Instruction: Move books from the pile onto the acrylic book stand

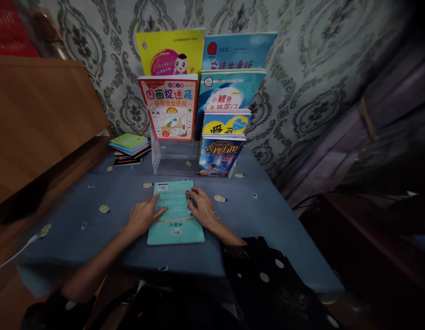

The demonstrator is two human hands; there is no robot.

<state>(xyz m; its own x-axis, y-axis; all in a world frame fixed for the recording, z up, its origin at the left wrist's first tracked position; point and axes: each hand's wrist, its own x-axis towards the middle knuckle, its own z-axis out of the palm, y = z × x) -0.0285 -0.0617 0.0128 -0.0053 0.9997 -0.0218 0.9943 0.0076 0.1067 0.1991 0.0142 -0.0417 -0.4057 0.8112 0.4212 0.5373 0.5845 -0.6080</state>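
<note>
A teal book [174, 231] lies on the table in front of me, its printing upside down and a barcode at the far left corner. My left hand [142, 216] grips its left edge, with the thumb lying across the cover. On the opposite side, my right hand [203, 210] has its curled fingers on the right edge. Just beyond the book stands a clear stepped book rack [174, 166]. A red-bordered picture book [171, 110] and a yellow book [169, 43] stand on its left; a dark blue book [219, 158] is in front on the right.
Behind the dark blue book stand a yellow-and-blue book [228, 121], a turquoise book [233, 89] and a blue book [238, 48]. A pile of thin books [130, 144] lies at the back left. The blue tablecloth [264, 220] has pineapple prints. A white cable [15, 260] crosses the left edge.
</note>
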